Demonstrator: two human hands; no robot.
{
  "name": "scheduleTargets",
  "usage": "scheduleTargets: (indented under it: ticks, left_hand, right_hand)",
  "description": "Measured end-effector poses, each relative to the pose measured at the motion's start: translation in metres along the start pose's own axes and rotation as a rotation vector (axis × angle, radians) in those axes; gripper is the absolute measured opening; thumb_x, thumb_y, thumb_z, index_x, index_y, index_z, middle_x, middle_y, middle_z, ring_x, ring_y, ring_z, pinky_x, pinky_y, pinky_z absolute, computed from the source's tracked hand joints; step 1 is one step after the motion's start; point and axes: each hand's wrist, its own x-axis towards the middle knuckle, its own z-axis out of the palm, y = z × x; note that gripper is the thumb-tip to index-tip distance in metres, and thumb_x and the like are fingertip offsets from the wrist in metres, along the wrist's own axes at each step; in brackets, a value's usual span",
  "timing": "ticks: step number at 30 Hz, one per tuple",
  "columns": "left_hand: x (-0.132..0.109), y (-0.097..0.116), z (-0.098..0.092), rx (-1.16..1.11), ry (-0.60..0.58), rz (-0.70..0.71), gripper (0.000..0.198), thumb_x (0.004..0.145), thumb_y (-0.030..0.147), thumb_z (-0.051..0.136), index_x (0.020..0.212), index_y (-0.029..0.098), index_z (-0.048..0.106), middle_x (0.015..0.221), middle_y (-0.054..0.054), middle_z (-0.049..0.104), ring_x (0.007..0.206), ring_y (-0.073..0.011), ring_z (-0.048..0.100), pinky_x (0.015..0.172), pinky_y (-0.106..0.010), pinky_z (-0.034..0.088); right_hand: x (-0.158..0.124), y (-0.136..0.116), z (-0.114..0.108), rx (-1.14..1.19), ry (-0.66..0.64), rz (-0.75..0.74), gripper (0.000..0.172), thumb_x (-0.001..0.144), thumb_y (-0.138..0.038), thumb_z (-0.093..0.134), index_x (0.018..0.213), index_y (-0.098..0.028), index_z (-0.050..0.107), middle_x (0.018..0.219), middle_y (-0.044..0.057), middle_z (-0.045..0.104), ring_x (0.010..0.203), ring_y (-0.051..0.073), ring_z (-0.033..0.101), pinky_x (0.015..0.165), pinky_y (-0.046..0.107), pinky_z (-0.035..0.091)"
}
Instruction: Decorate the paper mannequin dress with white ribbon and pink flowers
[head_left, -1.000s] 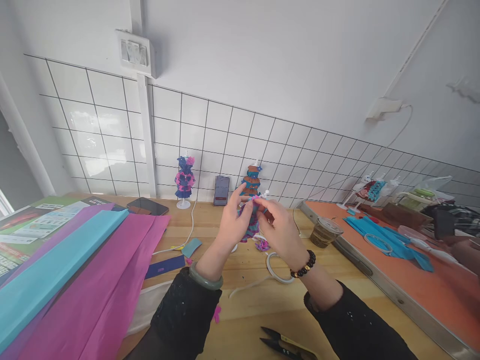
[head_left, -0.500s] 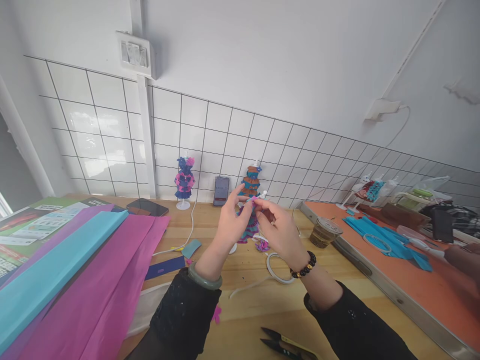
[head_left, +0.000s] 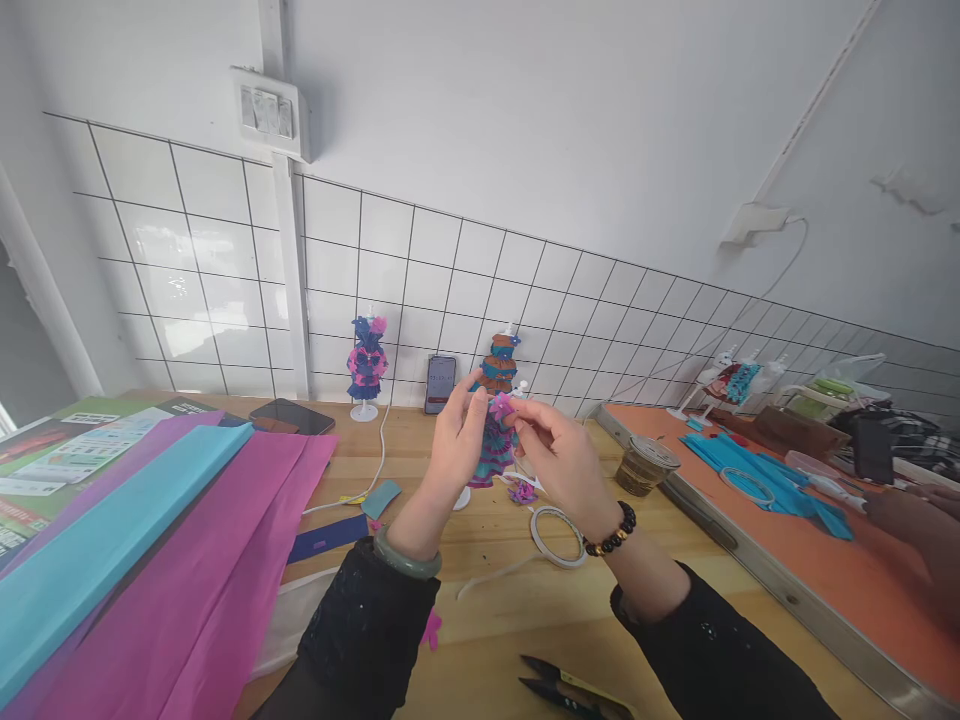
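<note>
A small dress form (head_left: 491,465) wears a ruffled paper dress in purple and teal, and its white base is partly hidden. At its top is a pink paper flower (head_left: 501,406). My right hand (head_left: 561,458) pinches the flower's right side between thumb and fingers. My left hand (head_left: 457,440) is closed around the left side of the dress form, thumb raised beside the flower. Between my wrists lie a roll of white tape (head_left: 556,562) and a crumpled purple paper piece (head_left: 523,492). Black thread snips (head_left: 566,690) rest near the front edge.
Pink paper sheets (head_left: 247,530) and a blue sheet (head_left: 120,540) cover the left side. Two dressed forms (head_left: 367,365) and a phone (head_left: 440,385) stand by the wall. A lidded cup (head_left: 646,466) sits beside the orange table (head_left: 780,530), where another person's hand (head_left: 911,525) shows.
My left thumb has drawn back from the flower, which now shows more clearly facing me. My right fingers stay on it. The view has shifted slightly.
</note>
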Motion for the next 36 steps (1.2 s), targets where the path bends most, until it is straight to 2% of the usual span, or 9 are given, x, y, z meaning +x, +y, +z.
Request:
scheduleTargets:
  ticks: [6, 14, 19, 22, 25, 29, 32, 36]
  left_hand:
    - [0.002, -0.003, -0.001, -0.036, -0.008, -0.007, 0.045, 0.088, 0.046, 0.037, 0.125, 0.022, 0.045, 0.096, -0.004, 0.064, 0.094, -0.0154, 0.058, 0.085, -0.030, 0.043]
    - [0.006, -0.011, -0.003, -0.056, -0.028, -0.055, 0.049, 0.084, 0.049, 0.043, 0.125, 0.023, 0.044, 0.095, -0.005, 0.064, 0.094, -0.0175, 0.059, 0.086, -0.033, 0.043]
    - [0.008, -0.015, -0.003, -0.064, -0.036, -0.064, 0.052, 0.082, 0.049, 0.048, 0.126, 0.023, 0.043, 0.094, -0.005, 0.065, 0.098, -0.0184, 0.058, 0.087, -0.034, 0.042]
    - [0.007, -0.014, -0.003, -0.069, -0.045, -0.066, 0.053, 0.082, 0.049, 0.047, 0.127, 0.022, 0.043, 0.094, -0.005, 0.065, 0.096, -0.0180, 0.058, 0.087, -0.033, 0.042]
    - [0.007, -0.012, -0.003, -0.077, -0.064, -0.069, 0.052, 0.083, 0.049, 0.045, 0.127, 0.021, 0.043, 0.094, -0.006, 0.065, 0.094, -0.0181, 0.059, 0.086, -0.032, 0.043]
    - [0.007, -0.009, -0.004, -0.089, -0.060, -0.067, 0.049, 0.084, 0.050, 0.044, 0.124, 0.021, 0.045, 0.093, -0.006, 0.065, 0.091, -0.0184, 0.060, 0.083, -0.032, 0.044]
    - [0.009, -0.005, -0.007, -0.070, 0.052, -0.041, 0.048, 0.085, 0.049, 0.042, 0.124, 0.021, 0.045, 0.095, -0.006, 0.064, 0.091, -0.0181, 0.059, 0.083, -0.032, 0.044]
    - [0.011, 0.005, -0.016, -0.070, 0.338, 0.018, 0.043, 0.088, 0.047, 0.036, 0.120, 0.021, 0.048, 0.101, -0.007, 0.063, 0.103, -0.0184, 0.054, 0.090, -0.033, 0.040]
  right_hand:
    - [-0.001, 0.004, -0.002, -0.044, 0.014, -0.008, 0.028, 0.084, -0.024, 0.044, 0.106, -0.022, 0.060, 0.092, 0.004, 0.068, 0.070, 0.015, 0.062, 0.062, 0.031, 0.052]
    - [-0.006, 0.007, -0.003, -0.030, 0.010, 0.003, 0.024, 0.083, -0.026, 0.045, 0.102, -0.021, 0.060, 0.090, 0.004, 0.066, 0.060, 0.013, 0.058, 0.059, 0.029, 0.050]
    - [0.009, 0.011, -0.015, -0.123, 0.161, 0.043, 0.028, 0.084, -0.034, 0.047, 0.102, -0.018, 0.060, 0.084, 0.004, 0.063, 0.058, 0.012, 0.052, 0.056, 0.027, 0.046]
    - [0.025, 0.013, -0.025, -0.216, 0.085, 0.000, 0.035, 0.086, -0.038, 0.044, 0.112, -0.019, 0.057, 0.091, 0.006, 0.063, 0.067, 0.014, 0.055, 0.063, 0.029, 0.046]
    - [0.039, 0.014, -0.031, -0.261, -0.019, -0.093, 0.033, 0.089, -0.037, 0.039, 0.109, -0.020, 0.061, 0.100, 0.006, 0.064, 0.087, 0.018, 0.056, 0.075, 0.031, 0.044]
    - [0.048, 0.011, -0.031, -0.299, -0.078, -0.147, 0.031, 0.089, -0.036, 0.040, 0.099, -0.020, 0.065, 0.093, 0.005, 0.066, 0.085, 0.018, 0.057, 0.074, 0.029, 0.043]
    - [0.054, 0.010, -0.028, -0.321, -0.110, -0.170, 0.031, 0.089, -0.035, 0.040, 0.095, -0.019, 0.066, 0.088, 0.004, 0.066, 0.080, 0.017, 0.057, 0.068, 0.027, 0.042]
    - [0.066, 0.010, -0.022, -0.332, -0.157, -0.223, 0.030, 0.090, -0.033, 0.040, 0.093, -0.019, 0.067, 0.088, 0.005, 0.065, 0.079, 0.016, 0.056, 0.068, 0.026, 0.040]
